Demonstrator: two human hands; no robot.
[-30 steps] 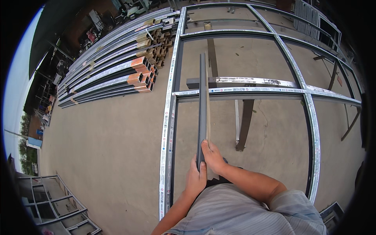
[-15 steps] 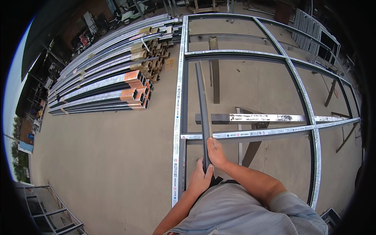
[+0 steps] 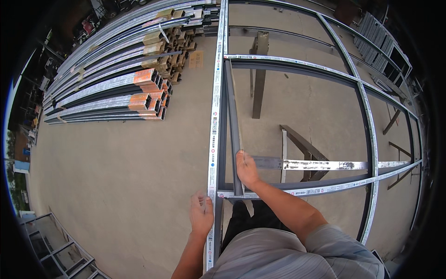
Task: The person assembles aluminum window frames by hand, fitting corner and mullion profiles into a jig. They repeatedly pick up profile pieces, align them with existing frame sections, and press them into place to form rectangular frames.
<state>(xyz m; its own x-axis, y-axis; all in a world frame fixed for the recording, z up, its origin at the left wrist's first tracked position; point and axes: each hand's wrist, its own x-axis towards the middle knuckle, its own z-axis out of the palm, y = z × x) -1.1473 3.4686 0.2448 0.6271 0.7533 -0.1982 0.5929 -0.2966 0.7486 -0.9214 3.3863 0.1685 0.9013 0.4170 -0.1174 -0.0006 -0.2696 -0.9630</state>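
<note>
My right hand (image 3: pixel 246 168) is closed round a long dark grey metal strip (image 3: pixel 233 121), which slants slightly inside the left bay of a large metal frame. The strip's far end lies by the upper crossbar (image 3: pixel 288 63); its near end reaches the lower crossbar (image 3: pixel 302 191). Labelled white film covers the frame's left rail (image 3: pixel 215 139). Against the outer side of that rail is my left hand (image 3: pixel 201 216), holding nothing I can see, its fingers apart and blurred.
Stands with dark legs (image 3: pixel 304 149) and a white-topped beam (image 3: pixel 325 165) lie under the frame. Bundles of metal tubes (image 3: pixel 107 100) with orange and cardboard ends lie on the floor at the far left. A smaller frame (image 3: pixel 60 251) is at the near left.
The strip has gone from both my hands above the lower crossbar to lying within the frame's bay. My left hand has let go and moved left to the rail.
</note>
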